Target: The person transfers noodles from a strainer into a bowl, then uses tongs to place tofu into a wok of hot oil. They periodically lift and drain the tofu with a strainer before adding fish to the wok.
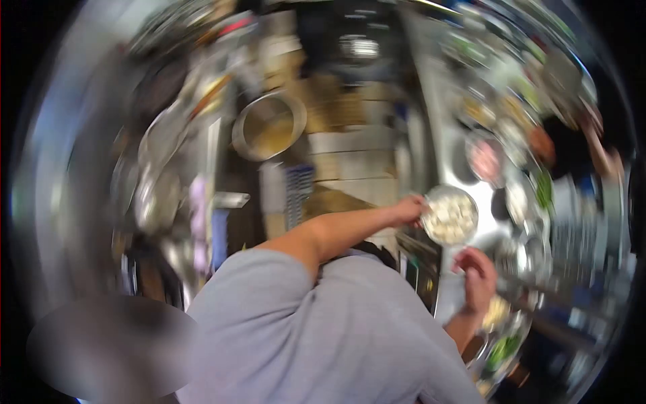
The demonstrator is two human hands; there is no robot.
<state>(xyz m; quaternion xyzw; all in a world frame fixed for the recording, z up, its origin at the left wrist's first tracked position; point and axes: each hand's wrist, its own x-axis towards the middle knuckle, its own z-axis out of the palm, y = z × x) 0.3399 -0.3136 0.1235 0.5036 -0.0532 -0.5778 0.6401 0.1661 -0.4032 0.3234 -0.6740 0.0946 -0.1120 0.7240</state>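
Observation:
My left hand [408,211] reaches across my body and is closed on the rim of a round metal bowl [431,233]. White chunks [452,214], cube-like and blurred, fill the bowl; I cannot make out what food they are. Just below the bowl, over the counter edge, is my right hand [476,276], apart from the bowl. Its fingers are loosely curved with a gap between them and nothing visible inside.
A steel counter [441,128] on the right carries several bowls, one with pink food [483,160]. A large pot [269,126] with yellowish liquid stands left of the tiled floor [356,165]. Blurred pans [161,195] lie farther left. At far right, another person's arm [601,145] shows.

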